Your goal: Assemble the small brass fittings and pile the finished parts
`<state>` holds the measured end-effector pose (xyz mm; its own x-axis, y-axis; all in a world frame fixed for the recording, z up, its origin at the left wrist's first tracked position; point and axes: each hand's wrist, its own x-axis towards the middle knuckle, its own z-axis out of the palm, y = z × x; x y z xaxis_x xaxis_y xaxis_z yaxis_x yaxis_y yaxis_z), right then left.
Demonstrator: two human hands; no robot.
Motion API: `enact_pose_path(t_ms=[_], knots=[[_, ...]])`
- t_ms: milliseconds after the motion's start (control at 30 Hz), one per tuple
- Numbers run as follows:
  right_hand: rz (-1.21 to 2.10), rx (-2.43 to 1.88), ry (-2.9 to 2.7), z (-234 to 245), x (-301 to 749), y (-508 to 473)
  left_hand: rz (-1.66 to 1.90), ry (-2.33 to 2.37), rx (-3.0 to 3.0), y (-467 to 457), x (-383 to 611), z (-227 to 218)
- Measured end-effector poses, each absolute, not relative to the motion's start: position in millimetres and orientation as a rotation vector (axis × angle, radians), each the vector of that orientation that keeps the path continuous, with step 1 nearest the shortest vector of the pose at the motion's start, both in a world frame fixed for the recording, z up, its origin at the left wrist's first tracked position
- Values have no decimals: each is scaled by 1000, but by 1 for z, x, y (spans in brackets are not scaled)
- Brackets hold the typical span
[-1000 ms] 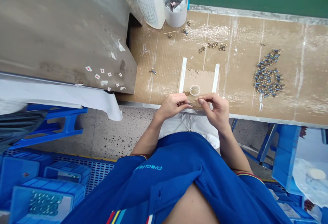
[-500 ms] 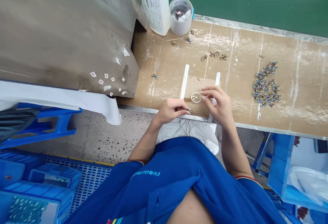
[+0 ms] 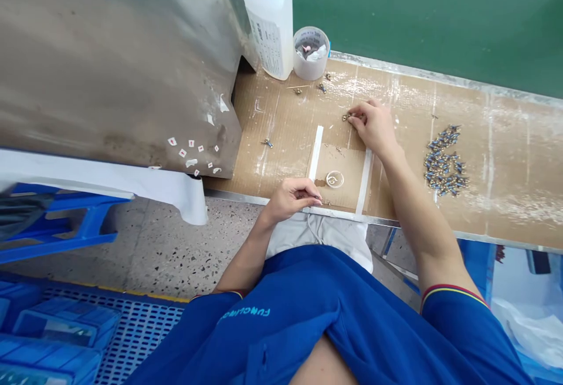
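My left hand is closed in a pinch at the near edge of the bench, with a small metal piece at its fingertips. Farther back, my right hand has thumb and finger closed at a little brass-coloured metal piece; the fingers partly cover what lies there. A small round clear dish with something pale inside lies between the hands, on a cardboard patch with white tape strips down its sides.
To the right lies a pile of blue-and-brass metal pieces. A white bottle with a blue cap and a tape-roll cup stand at the back. A metal housing borders the left. One loose piece lies nearby.
My right hand has moved from beside the round dish to the small pieces farther back. The left hand stays pinched near the front edge. The view has shifted slightly.
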<state>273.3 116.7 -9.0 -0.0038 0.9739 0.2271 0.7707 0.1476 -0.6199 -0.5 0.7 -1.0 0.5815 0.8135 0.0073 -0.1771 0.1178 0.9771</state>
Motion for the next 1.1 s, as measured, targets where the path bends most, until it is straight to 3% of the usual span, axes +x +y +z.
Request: enact_pose_path(t_ms=[300,700,1100], knots=[[385,-1624,-1750,10,274,82,831,680,1483,2,-1,-1],[849,-1528,-1041,21,215,-67,824,710,1842,-4,7,1],[1099,-1485,-964,14,183,-82,768,741,1893,-7,12,3]])
